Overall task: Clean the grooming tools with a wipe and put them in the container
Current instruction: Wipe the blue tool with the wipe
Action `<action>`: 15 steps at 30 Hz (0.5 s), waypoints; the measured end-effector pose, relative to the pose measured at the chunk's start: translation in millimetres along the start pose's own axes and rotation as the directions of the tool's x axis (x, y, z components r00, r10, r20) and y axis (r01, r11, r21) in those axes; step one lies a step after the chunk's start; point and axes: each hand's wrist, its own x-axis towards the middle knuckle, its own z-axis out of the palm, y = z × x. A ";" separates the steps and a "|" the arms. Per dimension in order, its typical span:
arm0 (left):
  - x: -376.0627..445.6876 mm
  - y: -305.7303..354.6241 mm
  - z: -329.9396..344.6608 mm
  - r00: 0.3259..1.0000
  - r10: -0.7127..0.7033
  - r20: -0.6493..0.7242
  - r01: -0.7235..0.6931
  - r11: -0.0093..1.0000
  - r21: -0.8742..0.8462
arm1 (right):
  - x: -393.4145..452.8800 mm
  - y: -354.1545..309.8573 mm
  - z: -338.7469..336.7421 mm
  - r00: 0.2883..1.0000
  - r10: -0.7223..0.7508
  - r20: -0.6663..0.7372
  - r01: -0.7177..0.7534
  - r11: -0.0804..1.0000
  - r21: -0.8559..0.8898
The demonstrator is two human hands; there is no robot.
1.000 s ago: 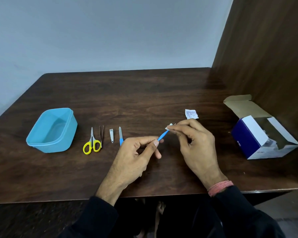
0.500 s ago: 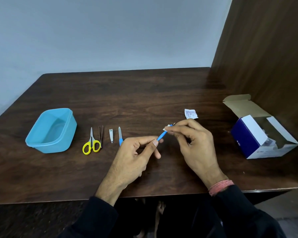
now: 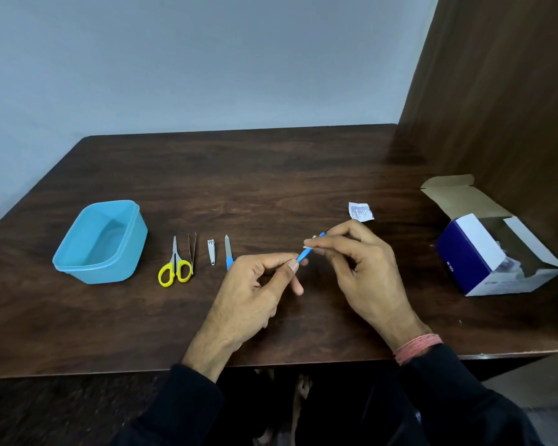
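Here, dark wooden table (image 3: 271, 175), grey-blue wall (image 3: 190, 59), wooden side panel (image 3: 496, 91).

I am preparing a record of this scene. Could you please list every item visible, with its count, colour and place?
container: 1, light blue, open, table's left part
scissors: 1, yellow handles, right of container
tweezers: 1, metal, beside scissors
nail clipper: 1, silver, right of tweezers
nail file: 1, blue handle, right of clipper
blue tool: 1, held between both hands
wipe: 1, white, pinched around blue tool
sachet: 1, white, printed, behind hands
box: 1, blue-white, open, table's right
table: 1, dark wood
left hand: grips tool's lower end
right hand: pinches wipe
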 end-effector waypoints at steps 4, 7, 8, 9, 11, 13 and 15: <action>0.5 -0.6 0.3 1.000 0.003 0.002 -0.003 1.000 0.001 | 2.8 3.8 0.4 0.999 0.035 -0.041 -0.037 0.999 -0.034; 0.5 0.4 -0.3 1.000 0.004 0.003 -0.004 1.000 -0.003 | 3.0 3.2 1.2 0.999 0.048 -0.023 -0.049 0.998 -0.037; 0.7 0.4 -0.4 1.000 0.003 0.001 -0.003 1.000 -0.005 | 3.1 3.2 1.2 0.999 0.047 -0.007 -0.047 0.999 -0.025; 0.8 0.8 -0.4 1.000 0.001 -0.002 -0.001 1.000 -0.002 | 3.6 3.6 1.1 0.999 0.049 -0.005 -0.049 0.999 -0.009; 0.5 1.8 -0.1 1.000 -0.002 -0.004 0.002 1.000 0.007 | 4.6 5.4 0.9 0.997 0.061 -0.037 -0.060 0.998 0.024; 0.0 2.1 1.0 1.000 -0.006 -0.005 0.006 1.000 -0.001 | 5.0 6.4 0.7 0.996 0.064 -0.062 -0.062 0.998 0.032; -0.2 1.7 0.7 1.000 -0.002 -0.009 0.002 1.000 0.001 | 4.7 5.3 0.6 0.996 0.055 -0.066 -0.053 0.998 0.032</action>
